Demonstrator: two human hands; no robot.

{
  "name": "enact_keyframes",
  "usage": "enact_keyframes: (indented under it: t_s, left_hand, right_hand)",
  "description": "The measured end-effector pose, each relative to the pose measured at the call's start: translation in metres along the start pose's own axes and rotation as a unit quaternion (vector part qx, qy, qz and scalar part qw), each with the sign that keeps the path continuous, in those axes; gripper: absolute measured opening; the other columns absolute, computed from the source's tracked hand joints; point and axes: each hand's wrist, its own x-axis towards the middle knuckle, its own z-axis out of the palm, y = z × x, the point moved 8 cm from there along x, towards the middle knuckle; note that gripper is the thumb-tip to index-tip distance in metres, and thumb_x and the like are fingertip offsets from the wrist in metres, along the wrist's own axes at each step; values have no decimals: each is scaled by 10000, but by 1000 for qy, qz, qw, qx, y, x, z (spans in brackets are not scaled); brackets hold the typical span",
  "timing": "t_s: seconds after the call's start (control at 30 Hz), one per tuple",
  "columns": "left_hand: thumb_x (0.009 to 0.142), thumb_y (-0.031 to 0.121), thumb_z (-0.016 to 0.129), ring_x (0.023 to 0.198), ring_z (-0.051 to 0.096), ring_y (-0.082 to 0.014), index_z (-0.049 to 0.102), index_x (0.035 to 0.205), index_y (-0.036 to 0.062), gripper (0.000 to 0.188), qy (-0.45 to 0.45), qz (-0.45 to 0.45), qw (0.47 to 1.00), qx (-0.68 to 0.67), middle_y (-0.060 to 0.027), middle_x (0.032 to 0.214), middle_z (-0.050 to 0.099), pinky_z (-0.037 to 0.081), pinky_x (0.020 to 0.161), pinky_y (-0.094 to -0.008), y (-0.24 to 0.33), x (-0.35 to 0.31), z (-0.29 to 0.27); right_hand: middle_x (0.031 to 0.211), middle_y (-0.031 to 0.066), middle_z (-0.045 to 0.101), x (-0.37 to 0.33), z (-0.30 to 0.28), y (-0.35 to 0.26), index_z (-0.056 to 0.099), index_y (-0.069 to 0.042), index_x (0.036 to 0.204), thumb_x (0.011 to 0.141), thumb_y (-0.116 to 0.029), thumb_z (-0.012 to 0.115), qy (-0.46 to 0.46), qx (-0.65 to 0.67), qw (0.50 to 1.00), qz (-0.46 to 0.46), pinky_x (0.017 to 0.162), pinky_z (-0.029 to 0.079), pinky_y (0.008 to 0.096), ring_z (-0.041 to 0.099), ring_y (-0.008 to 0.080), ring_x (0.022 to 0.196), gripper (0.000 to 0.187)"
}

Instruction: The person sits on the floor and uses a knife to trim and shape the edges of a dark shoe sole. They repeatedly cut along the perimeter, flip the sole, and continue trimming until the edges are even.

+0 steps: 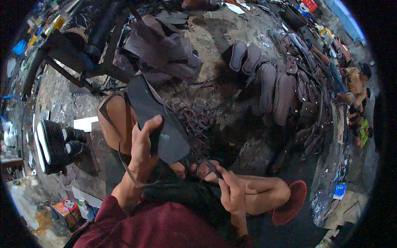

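My left hand (142, 144) grips a dark grey shoe sole (157, 120), with the thumb pressed flat on its face. The sole is tilted over my bent knee. A thin strip (120, 151) hangs in a loop past the knee and my left wrist. Low over my lap, my right hand (232, 190) is closed, its fingertips pinched near the sole's lower end. Something slim and dark shows at those fingertips; I cannot make out what it is. Narrow dark offcuts (194, 115) lie heaped on the floor beyond the sole.
Brown sheet pieces (161, 53) are piled ahead. Several soles (268, 87) stand in a row at right, beside dark strapped pieces (304, 89). A black metal stand (68, 53) is at far left, above a stack of black-and-white soles (51, 144). People (357, 95) sit at far right.
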Motion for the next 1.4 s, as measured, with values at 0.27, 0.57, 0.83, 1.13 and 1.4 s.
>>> enact_keyframes:
  t_s: [0.27,0.57,0.83,1.13,1.4]
  left_hand:
    - [719,110,738,721,621,-158,573,1027,-10,369,-18,18,995,99,-51,858,633,523,702,-297,-5,3,-33]
    - [715,63,750,767,644,-166,565,1077,-43,419,-34,-7,993,113,-86,918,650,545,729,-312,10,-4,-26]
    - [691,72,804,864,640,-177,567,1127,-49,511,-75,-17,991,112,-86,974,651,521,806,-313,-1,-12,-12]
    - [894,181,644,844,634,-127,600,1069,-15,266,-192,-73,976,74,-70,983,673,522,778,-290,-3,-19,-1]
    - [867,242,699,728,641,-126,632,984,-18,292,-249,-112,956,106,-64,839,678,534,667,-281,-5,-45,17]
  right_hand:
    - [903,156,639,76,53,-10,528,-203,1346,849,-40,575,-110,84,990,-12,645,515,428,640,361,753,524]
    - [847,109,568,123,108,-32,469,-265,1411,847,-139,591,-3,121,990,-68,636,510,414,624,327,733,591]
    - [877,108,583,174,115,-34,462,-282,1420,880,-191,524,53,188,976,-92,645,509,401,629,328,765,551]
    - [857,106,611,40,60,-13,605,-118,1284,889,-146,564,80,126,988,-42,665,497,374,609,266,750,398]
    - [908,97,619,-82,48,35,611,-145,1262,871,-143,576,81,78,994,13,704,508,395,615,290,802,392]
